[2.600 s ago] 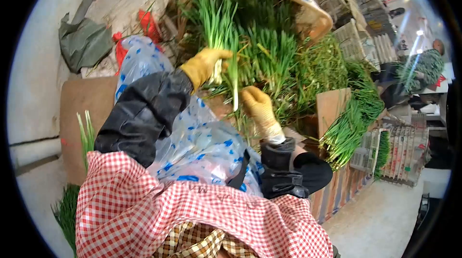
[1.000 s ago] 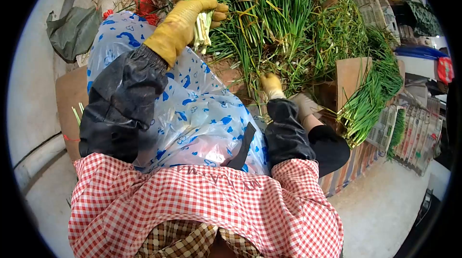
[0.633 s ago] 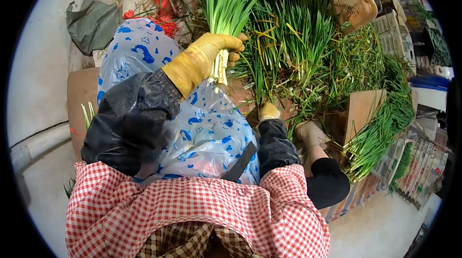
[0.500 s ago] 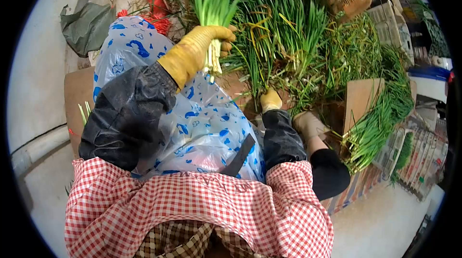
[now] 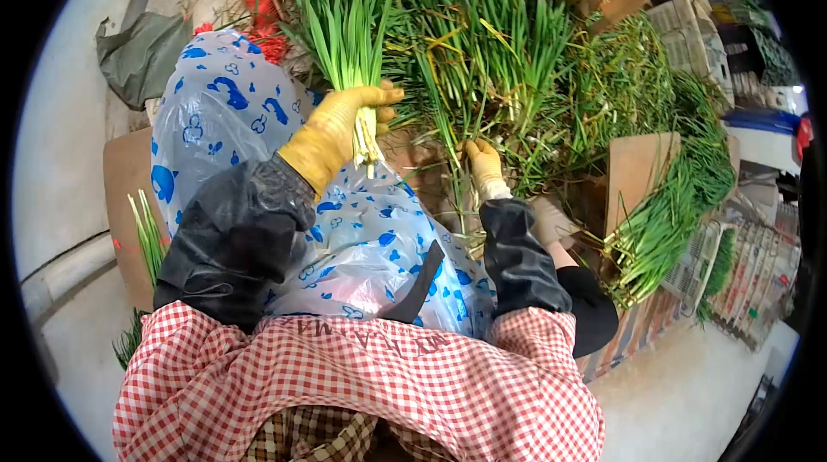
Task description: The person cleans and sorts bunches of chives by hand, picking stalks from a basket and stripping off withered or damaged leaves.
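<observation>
One bunch (image 5: 343, 35) of greens is held in the gloved left hand (image 5: 345, 124), fingers wrapped round its pale lower stems, leaves pointing away from the body. Plastic (image 5: 370, 242) covers the lap below. The gloved right hand (image 5: 484, 162) is at the near edge of the pile (image 5: 508, 53), fingers curled; whether they grip anything cannot be determined. A board (image 5: 639, 177) stands further right.

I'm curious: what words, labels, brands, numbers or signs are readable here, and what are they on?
"MY", as best I can read it: dark letters on the red-and-white checked garment; the rest of that line is too distorted by folds to read surely.
Clear plastic sheet: blue printed shapes, no readable words.
Stacked crates at right: reddish marks, too small to read.
No numbers or signs readable.
</observation>
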The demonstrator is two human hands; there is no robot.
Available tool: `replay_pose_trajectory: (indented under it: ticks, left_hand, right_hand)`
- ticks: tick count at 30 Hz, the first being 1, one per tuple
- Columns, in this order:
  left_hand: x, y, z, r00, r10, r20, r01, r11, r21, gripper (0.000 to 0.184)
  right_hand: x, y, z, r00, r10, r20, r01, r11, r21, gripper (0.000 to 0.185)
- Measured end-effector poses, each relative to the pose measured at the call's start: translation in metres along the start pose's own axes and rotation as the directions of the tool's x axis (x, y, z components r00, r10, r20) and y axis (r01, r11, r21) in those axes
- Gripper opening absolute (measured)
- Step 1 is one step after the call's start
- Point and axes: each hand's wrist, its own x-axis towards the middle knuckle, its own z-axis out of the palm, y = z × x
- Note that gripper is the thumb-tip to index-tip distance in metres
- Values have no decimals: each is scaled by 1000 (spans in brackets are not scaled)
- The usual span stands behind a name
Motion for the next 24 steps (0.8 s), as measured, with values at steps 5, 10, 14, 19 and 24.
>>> replay_pose_trajectory:
  ticks: [5, 10, 14, 19, 24]
  left_hand:
    - [24, -59, 0, 990, -131, 56, 125, 987, 101, 23]
    - [30, -79, -1, 958, -243, 154, 249, 968, -23, 18]
    - [45, -89, -18, 969, -222, 113, 218, 975, 45, 18]
    - [31, -87, -22, 984, -168, -52, 173, 981, 91, 17]
    - [39, -82, -41, 987, -161, -6, 161, 986, 52, 13]
  right_hand:
    - [-69, -51, 38, 984, -58, 166, 14, 966, 258, 16]
    - [-116, -56, 92, 958, -219, 185, 163, 947, 277, 16]
    - [-125, -56, 98, 958, -237, 161, 174, 928, 330, 13]
    - [-120, -55, 94, 936, -272, 223, 116, 837, 535, 14]
    - [-94, -54, 30, 865, -433, -253, 491, 837, 244, 30]
